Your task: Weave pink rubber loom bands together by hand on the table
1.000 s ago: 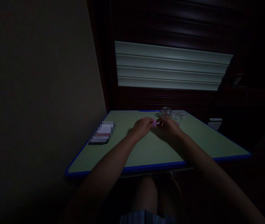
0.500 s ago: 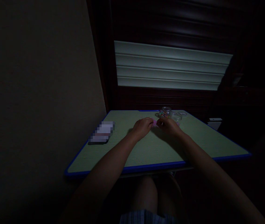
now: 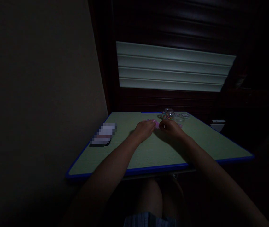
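Note:
A small pink item point(image 3: 156, 123) lies between my two hands over the green table, too dim to make out fully. My left hand point(image 3: 145, 129) is closed on its left part, fingers bent over it. From the right, my right hand point(image 3: 169, 126) pinches the item's other end with thumb and fingertips. Just behind my right hand stands an open glass jar point(image 3: 167, 114) of small multicoloured pieces. Beside it is a clear, low container point(image 3: 179, 119), partly hidden by my right hand, with something pink near its base.
The table point(image 3: 139, 157) has a blue rim. A blurred flat object point(image 3: 103, 134) lies at its left edge. A clear round lid point(image 3: 184, 115) rests at the back right. A wall rises on the left.
More of the pink item shows above my left hand, whose fingers have shifted slightly. My right hand has barely moved.

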`<state>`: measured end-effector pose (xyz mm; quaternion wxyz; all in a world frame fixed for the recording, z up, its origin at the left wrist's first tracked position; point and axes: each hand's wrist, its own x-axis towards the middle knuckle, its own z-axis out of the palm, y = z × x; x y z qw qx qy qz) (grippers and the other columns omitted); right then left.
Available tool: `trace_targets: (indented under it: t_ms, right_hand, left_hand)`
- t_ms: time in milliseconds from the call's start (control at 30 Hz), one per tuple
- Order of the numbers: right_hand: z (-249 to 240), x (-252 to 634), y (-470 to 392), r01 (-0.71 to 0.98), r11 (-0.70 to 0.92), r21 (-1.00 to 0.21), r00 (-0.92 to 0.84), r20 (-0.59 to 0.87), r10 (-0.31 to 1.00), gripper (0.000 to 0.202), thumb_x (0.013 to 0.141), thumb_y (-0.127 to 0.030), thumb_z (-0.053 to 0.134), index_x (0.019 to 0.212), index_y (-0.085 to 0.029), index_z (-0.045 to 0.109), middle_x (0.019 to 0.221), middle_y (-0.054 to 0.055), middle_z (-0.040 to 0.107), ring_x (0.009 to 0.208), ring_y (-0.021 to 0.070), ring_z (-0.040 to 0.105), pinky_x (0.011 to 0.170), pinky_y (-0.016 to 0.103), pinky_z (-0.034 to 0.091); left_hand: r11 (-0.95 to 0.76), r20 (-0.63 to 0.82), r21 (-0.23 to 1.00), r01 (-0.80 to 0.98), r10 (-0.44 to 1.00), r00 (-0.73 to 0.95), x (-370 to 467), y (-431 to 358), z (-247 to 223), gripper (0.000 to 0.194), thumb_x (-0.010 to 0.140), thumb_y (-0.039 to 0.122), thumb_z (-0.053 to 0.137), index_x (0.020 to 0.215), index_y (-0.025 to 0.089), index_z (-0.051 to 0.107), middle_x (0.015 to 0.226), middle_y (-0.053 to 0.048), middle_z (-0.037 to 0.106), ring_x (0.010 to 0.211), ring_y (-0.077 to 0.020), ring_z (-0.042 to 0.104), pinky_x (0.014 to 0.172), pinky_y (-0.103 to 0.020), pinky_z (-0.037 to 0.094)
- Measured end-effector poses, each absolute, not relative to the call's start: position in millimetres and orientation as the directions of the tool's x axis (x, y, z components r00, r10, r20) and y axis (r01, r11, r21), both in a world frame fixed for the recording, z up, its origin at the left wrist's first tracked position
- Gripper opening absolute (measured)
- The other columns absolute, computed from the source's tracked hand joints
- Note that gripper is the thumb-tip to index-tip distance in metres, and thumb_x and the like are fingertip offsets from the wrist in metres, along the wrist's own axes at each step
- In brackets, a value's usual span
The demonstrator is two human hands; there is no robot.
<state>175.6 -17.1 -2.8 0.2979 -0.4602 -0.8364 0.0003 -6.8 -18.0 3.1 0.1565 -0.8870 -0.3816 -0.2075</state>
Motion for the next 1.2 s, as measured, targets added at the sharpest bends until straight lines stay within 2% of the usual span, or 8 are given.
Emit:
trace_targets:
  t_ms: [167, 333, 600, 767, 933, 1200]
  right_hand:
    - [-4, 181, -14, 0.801, 0.529, -0.279, -0.360, 0.483, 0.798, 0.015, 0.074, -0.017, 0.048, 0.082, -0.015, 0.061, 0.075, 0.005, 0.063, 0.062, 0.0119, 0.052, 0.056, 0.022, 0.035]
    - [-3, 187, -14, 0.858, 0.468, -0.212, -0.300, 0.532, 0.792, 0.016, 0.075, -0.017, 0.048, 0.081, -0.018, 0.062, 0.079, 0.005, 0.064, 0.063, 0.0123, 0.053, 0.056, 0.022, 0.034]
    - [4, 201, -18, 0.982, 0.157, -0.104, -0.051, 0.656, 0.753, 0.024, 0.083, -0.025, 0.041, 0.084, -0.019, 0.064, 0.088, 0.009, 0.065, 0.071, 0.0176, 0.056, 0.055, 0.025, 0.031]
    - [6, 212, -21, 0.990, -0.045, -0.135, 0.125, 0.675, 0.728, 0.028, 0.084, -0.025, 0.039, 0.089, -0.018, 0.066, 0.089, 0.012, 0.065, 0.074, 0.0196, 0.058, 0.056, 0.026, 0.032]
    - [5, 218, -19, 0.966, -0.211, -0.146, 0.256, 0.625, 0.737, 0.033, 0.085, -0.026, 0.035, 0.091, -0.017, 0.066, 0.090, 0.012, 0.065, 0.078, 0.0205, 0.059, 0.062, 0.026, 0.037]
    - [3, 222, -18, 0.942, -0.294, -0.165, 0.333, 0.588, 0.737, 0.035, 0.085, -0.028, 0.034, 0.090, -0.015, 0.066, 0.086, 0.014, 0.065, 0.076, 0.0239, 0.061, 0.063, 0.030, 0.041]
  left_hand:
    - [-0.648, 0.477, -0.142, 0.748, 0.617, 0.626, -7, -19, 4, 0.023, 0.089, 0.025, 0.034, 0.093, 0.017, 0.056, 0.099, -0.006, 0.060, 0.090, -0.0172, 0.057, 0.074, -0.027, 0.043]
    - [-0.641, 0.463, -0.192, 0.743, 0.609, 0.644, -8, -20, 5, 0.024, 0.089, 0.024, 0.034, 0.091, 0.016, 0.056, 0.096, -0.008, 0.061, 0.088, -0.0186, 0.057, 0.072, -0.028, 0.043]
    - [-0.647, 0.463, -0.221, 0.730, 0.589, 0.662, -9, -18, 3, 0.025, 0.089, 0.021, 0.033, 0.092, 0.014, 0.057, 0.091, -0.009, 0.061, 0.085, -0.0194, 0.057, 0.072, -0.030, 0.043]
    - [-0.664, 0.449, -0.220, 0.715, 0.582, 0.678, -10, -17, 2, 0.022, 0.088, 0.022, 0.036, 0.092, 0.014, 0.056, 0.095, -0.008, 0.060, 0.087, -0.0185, 0.057, 0.074, -0.030, 0.043]
    - [-0.650, 0.432, -0.258, 0.715, 0.584, 0.687, -11, -17, 2, 0.023, 0.088, 0.021, 0.035, 0.093, 0.014, 0.056, 0.096, -0.009, 0.060, 0.090, -0.0190, 0.056, 0.073, -0.030, 0.044]
    - [-0.640, 0.432, -0.276, 0.717, 0.584, 0.687, -10, -20, 2, 0.024, 0.089, 0.021, 0.033, 0.092, 0.014, 0.056, 0.096, -0.009, 0.060, 0.088, -0.0184, 0.057, 0.073, -0.029, 0.044]
